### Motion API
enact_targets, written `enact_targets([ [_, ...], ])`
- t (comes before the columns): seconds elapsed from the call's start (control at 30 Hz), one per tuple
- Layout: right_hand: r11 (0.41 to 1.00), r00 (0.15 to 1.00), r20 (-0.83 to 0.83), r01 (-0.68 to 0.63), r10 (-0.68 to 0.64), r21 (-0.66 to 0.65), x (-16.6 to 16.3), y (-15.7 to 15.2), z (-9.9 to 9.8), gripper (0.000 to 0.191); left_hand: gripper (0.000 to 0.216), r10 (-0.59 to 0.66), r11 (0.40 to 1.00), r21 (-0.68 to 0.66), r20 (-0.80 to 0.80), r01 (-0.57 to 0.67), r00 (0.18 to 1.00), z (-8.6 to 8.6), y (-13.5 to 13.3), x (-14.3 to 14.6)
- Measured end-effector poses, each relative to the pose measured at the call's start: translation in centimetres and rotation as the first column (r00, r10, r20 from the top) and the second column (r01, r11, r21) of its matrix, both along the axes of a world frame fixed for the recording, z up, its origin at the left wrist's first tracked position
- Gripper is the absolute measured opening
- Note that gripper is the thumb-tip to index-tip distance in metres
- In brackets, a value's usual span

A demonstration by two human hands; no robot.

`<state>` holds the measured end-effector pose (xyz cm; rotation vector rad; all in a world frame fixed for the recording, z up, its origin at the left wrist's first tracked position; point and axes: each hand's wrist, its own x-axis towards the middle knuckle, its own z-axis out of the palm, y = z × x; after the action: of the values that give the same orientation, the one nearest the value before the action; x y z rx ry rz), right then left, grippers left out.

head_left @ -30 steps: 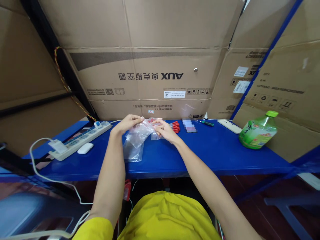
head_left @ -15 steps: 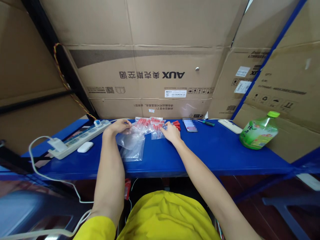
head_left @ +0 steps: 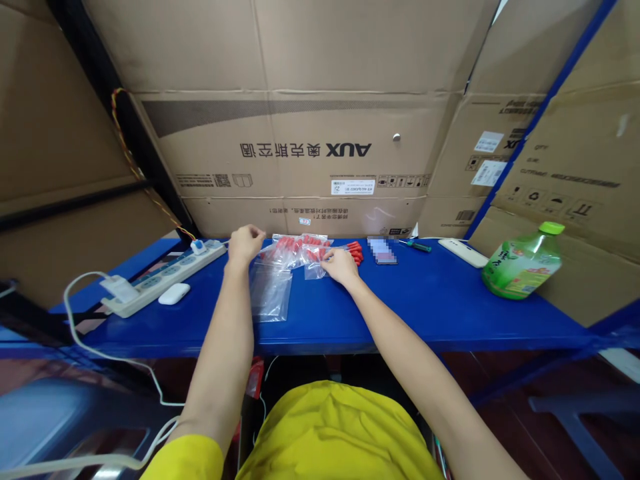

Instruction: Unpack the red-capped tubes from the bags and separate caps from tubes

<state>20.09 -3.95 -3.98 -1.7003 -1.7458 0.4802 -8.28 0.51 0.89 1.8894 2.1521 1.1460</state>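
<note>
My left hand (head_left: 245, 243) is closed at the far side of the blue shelf (head_left: 400, 313), pinching the top edge of a clear plastic bag (head_left: 271, 288) that lies flat toward me. My right hand (head_left: 340, 265) rests fingers-down on small clear bags filled with red parts (head_left: 300, 248). A loose heap of red parts (head_left: 354, 251) lies just right of that hand.
A white power strip (head_left: 165, 279) with a plugged charger and a white earbud case (head_left: 173, 293) sit on the left. A phone (head_left: 382, 251), a small green screwdriver (head_left: 416, 246), a white remote (head_left: 464, 253) and a green bottle (head_left: 523, 263) lie to the right. Cardboard boxes (head_left: 310, 133) wall the back.
Both hands lowered the bags onto the shelf. My left hand drew the empty bag left and back, so it now lies flat; my right hand shifted right onto the filled bags.
</note>
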Motion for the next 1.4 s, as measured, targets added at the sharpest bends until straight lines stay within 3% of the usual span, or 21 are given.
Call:
enact_targets([
  [0.1,0.995,0.998,-0.055,0.019,-0.014,0.095,0.2,0.0,0.2,0.011,0.027,-0.257,0.957,0.140,0.013,0.253,0.966,-0.3,0.1,3.6],
  [0.17,0.974,0.997,-0.080,0.016,0.002,0.225,0.4,-0.2,0.4,0.010,0.034,-0.388,0.914,0.123,-0.012,0.386,0.922,-0.8,-0.1,5.9],
  [0.3,0.894,0.983,-0.145,-0.036,0.112,0.447,0.7,-0.8,0.9,0.007,0.036,-0.486,0.874,0.064,0.067,0.483,0.871,-2.4,-0.2,8.8],
  [0.43,0.847,0.923,-0.243,-0.140,0.300,0.512,0.4,-0.9,1.1,0.009,0.036,-0.573,0.819,0.178,0.262,0.545,0.776,-3.6,0.3,10.0],
  [0.53,0.841,0.856,-0.298,-0.247,0.422,0.481,0.0,-0.8,0.9,0.023,0.033,-0.629,0.777,0.293,0.348,0.557,0.695,-3.9,0.7,10.3],
  [0.6,0.853,0.846,-0.306,-0.282,0.437,0.439,0.0,-0.6,0.8,0.033,0.034,-0.670,0.742,0.348,0.359,0.573,0.650,-3.8,0.7,10.4],
  [0.67,0.885,0.885,-0.308,-0.204,0.349,0.419,0.2,-0.5,0.9,0.041,0.035,-0.690,0.723,0.357,0.330,0.592,0.643,-3.5,0.4,10.4],
  [0.73,0.909,0.924,-0.334,-0.035,0.188,0.415,0.7,-0.4,1.1,0.040,0.035,-0.689,0.723,0.332,0.279,0.606,0.669,-3.1,-0.1,10.5],
  [0.83,0.926,0.899,-0.433,0.109,0.063,0.362,1.6,-0.1,1.3,0.033,0.035,-0.691,0.716,0.275,0.157,0.641,0.705,-2.7,-1.0,10.7],
  [1.0,0.974,0.791,-0.573,-0.129,0.214,0.186,2.1,0.8,1.0,0.036,0.041,-0.694,0.709,0.163,-0.015,0.686,0.720,-2.5,-1.9,11.3],
  [1.2,0.985,0.733,-0.660,-0.098,0.166,0.139,2.1,1.1,0.4,0.036,0.026,-0.599,0.739,0.295,-0.125,0.606,0.791,-2.0,-2.6,11.8],
  [1.4,0.976,0.709,-0.670,-0.153,0.219,0.157,1.9,0.9,0.5,0.034,0.041,-0.574,0.800,0.166,-0.066,0.576,0.816,-1.9,-3.0,12.8],
])
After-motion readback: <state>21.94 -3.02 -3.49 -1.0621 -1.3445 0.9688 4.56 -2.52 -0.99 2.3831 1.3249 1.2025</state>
